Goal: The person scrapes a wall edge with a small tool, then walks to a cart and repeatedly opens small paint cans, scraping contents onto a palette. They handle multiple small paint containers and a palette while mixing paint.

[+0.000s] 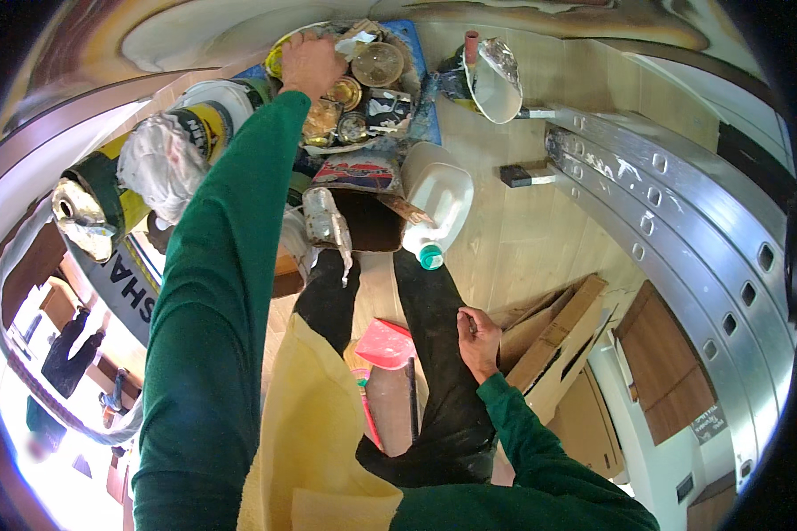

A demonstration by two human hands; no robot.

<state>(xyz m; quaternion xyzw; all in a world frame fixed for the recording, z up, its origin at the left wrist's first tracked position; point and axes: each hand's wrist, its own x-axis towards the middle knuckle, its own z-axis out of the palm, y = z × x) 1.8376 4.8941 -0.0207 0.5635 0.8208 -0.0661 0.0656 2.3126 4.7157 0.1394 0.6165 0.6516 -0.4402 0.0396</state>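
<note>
My left hand (312, 64) reaches into a heap of used lids, tins and small jars at the top, its fingers curled over the yellow-rimmed edge; what they grip is hidden. Nearby are a clear round container (377, 65) and gold lids (344, 96). Below the heap sit an open, stained carton (363, 219) with a white-smeared tool (330, 223) across it and a translucent jug (443, 199) with a green cap. My right hand (479, 341) rests near my dark-trousered leg, fingers curled around something I cannot make out.
Metal ladder rails (669, 234) run along the right, cardboard (545, 341) below them. Paint cans and a cloth-wrapped bucket (159, 159) stand upper left, with a hose (9, 319). A red dustpan (384, 341) lies between my legs. Another person's legs (71, 350) show far left.
</note>
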